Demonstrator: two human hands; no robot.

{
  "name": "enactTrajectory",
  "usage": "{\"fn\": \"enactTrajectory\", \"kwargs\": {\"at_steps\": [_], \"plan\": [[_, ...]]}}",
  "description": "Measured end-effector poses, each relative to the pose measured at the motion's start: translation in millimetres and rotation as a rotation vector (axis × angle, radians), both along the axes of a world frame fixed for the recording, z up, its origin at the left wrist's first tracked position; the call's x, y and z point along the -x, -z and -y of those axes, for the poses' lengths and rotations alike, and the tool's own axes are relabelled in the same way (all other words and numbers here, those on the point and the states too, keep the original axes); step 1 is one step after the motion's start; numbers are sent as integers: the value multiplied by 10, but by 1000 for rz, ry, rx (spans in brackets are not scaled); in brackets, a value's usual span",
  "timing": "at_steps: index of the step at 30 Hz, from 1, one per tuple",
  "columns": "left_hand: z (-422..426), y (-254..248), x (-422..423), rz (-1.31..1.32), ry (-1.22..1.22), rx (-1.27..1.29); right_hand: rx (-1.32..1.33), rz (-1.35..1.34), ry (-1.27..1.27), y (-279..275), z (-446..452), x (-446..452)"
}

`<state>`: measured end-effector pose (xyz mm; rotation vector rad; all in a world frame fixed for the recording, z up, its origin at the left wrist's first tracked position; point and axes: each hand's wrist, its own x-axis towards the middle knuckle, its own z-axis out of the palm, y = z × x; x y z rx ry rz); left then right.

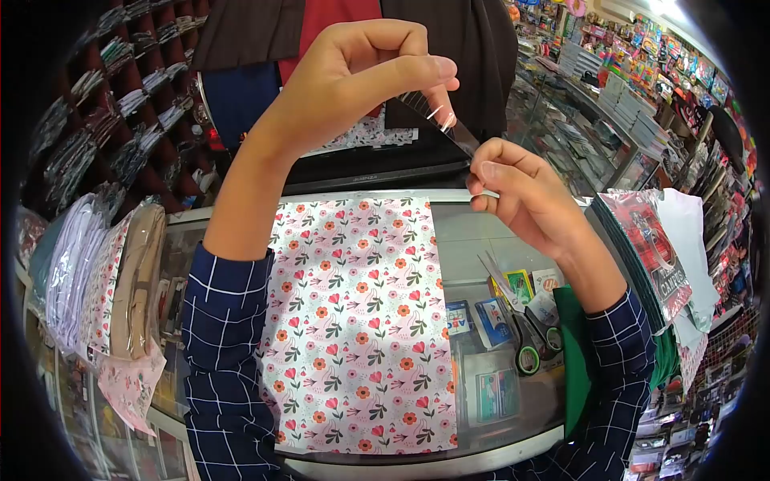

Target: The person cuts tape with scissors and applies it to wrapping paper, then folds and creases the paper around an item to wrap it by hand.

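A strip of clear tape (459,139) stretches at a slant between my two hands, glinting in the light. My left hand (341,84) is raised high, its thumb and fingers closed on the upper end. Lower and to the right, my right hand (533,192) pinches the other end. Below them a sheet of white paper with pink and orange flowers (361,321) lies flat on the glass counter. A pair of scissors (525,349) with black and green handles rests to the right of the sheet, blades pointing away from me.
Small packets (497,393) show around the scissors, at or under the glass. Bagged folded clothes (76,256) stand at the left, and a stack of packaged goods (650,248) at the right. Dark clothing (457,48) hangs beyond the counter. Shelves of goods line both sides.
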<state>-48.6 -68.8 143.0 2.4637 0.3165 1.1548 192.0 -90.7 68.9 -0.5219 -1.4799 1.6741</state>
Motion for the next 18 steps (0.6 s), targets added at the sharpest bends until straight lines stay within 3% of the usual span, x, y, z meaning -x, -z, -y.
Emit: {"fn": "enactTrajectory", "kwargs": {"at_steps": [4, 10, 14, 18], "plan": [[68, -46, 1, -33, -112, -52, -4, -33, 99, -49, 15, -12], [94, -21, -69, -74, -142, 145, -122, -334, 86, -118, -8, -46], [-105, 152, -139, 36, 48, 261, -167, -361, 203, -243, 29, -26], [-72, 203, -209, 51, 62, 319, -232, -276, 392, -316, 42, -30]]}}
